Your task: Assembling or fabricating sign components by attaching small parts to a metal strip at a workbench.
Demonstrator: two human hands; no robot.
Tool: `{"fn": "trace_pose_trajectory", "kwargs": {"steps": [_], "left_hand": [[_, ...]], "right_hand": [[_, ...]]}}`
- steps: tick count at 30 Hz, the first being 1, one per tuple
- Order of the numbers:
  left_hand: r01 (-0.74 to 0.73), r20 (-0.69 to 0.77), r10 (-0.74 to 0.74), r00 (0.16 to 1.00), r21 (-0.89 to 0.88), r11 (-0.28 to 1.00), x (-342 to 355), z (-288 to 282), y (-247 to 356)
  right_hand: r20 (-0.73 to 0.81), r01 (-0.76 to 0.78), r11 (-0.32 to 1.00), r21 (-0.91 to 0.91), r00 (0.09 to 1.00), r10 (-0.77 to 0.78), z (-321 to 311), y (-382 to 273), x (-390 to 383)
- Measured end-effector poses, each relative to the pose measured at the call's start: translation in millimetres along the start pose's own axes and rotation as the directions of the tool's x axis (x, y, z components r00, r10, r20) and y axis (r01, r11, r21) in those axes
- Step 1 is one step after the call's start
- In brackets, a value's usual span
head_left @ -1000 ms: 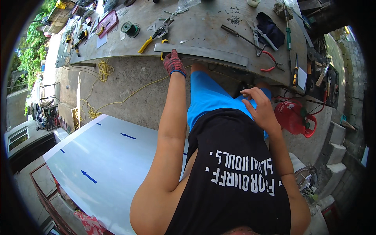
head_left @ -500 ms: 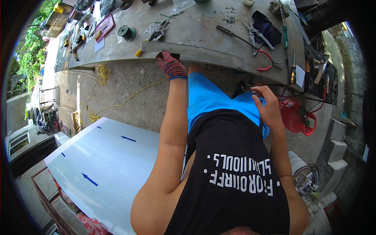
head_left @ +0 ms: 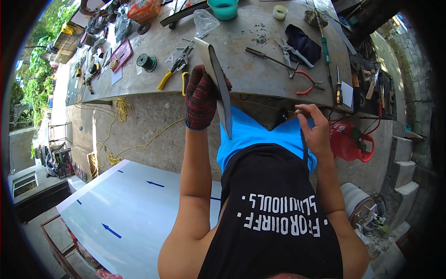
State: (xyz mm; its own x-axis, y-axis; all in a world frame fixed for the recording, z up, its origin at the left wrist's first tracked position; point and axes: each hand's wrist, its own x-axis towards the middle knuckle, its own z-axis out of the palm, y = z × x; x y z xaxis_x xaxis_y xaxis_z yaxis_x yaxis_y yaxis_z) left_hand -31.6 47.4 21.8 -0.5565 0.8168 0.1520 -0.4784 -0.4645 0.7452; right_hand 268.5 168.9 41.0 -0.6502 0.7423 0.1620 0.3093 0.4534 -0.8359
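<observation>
My left hand [head_left: 200, 98], in a red and black knit glove, is closed around a long sheet-metal strip [head_left: 218, 76]. The strip is raised off the bench edge and tilted, its far end folded over and its near end over my blue shorts. Bare and loosely curled with the thumb apart, my right hand [head_left: 315, 126] hovers by my right thigh with nothing visible in it. Beside the glove on the bench lie yellow-handled snips [head_left: 174, 69], with another yellow handle [head_left: 185, 83] close by.
The metal workbench [head_left: 153, 86] carries a wire spool [head_left: 147, 62], red-handled pliers [head_left: 309, 83], locking pliers [head_left: 290, 51], a screwdriver [head_left: 338, 93] and a teal bowl [head_left: 223, 8]. A red tank [head_left: 346, 142] stands at my right. A large pale sheet [head_left: 139, 204] lies at my left.
My left hand has lifted the metal strip from the bench edge and turned it from lying crosswise to pointing toward me. The snips are now uncovered. My right hand stays by my thigh.
</observation>
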Motion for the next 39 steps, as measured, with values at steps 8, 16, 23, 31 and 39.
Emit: {"fn": "trace_pose_trajectory", "kwargs": {"steps": [8, 16, 23, 31, 39], "left_hand": [[0.163, 0.251, -0.115, 0.961, -0.178, 0.970, -6.7, 4.6, -12.3], [0.065, 0.167, -0.059, 0.984, -0.029, 0.997, -0.9, 8.2, -15.8], [0.043, 0.131, -0.049, 0.990, 0.042, 0.998, -3.3, 6.6, -13.4], [0.018, 0.111, -0.026, 0.994, 0.067, 0.998, 3.5, 22.3, -3.2], [0.098, -0.108, -0.070, 0.992, 0.284, 0.954, 13.7, 30.4, 12.2]], "right_hand": [[0.051, 0.082, 0.975, 0.205, 0.994, -0.095, 10.7, -25.7, 19.7], [0.116, 0.071, 0.976, 0.208, 0.989, -0.097, 14.4, -32.5, 17.7], [0.136, 0.062, 0.982, 0.176, 0.987, -0.087, 14.7, -28.1, 12.5], [0.154, 0.051, 0.983, 0.179, 0.985, -0.079, 14.7, -29.8, 10.3], [0.167, 0.040, 0.983, 0.181, 0.983, -0.071, 13.3, -30.0, 9.7]]}}
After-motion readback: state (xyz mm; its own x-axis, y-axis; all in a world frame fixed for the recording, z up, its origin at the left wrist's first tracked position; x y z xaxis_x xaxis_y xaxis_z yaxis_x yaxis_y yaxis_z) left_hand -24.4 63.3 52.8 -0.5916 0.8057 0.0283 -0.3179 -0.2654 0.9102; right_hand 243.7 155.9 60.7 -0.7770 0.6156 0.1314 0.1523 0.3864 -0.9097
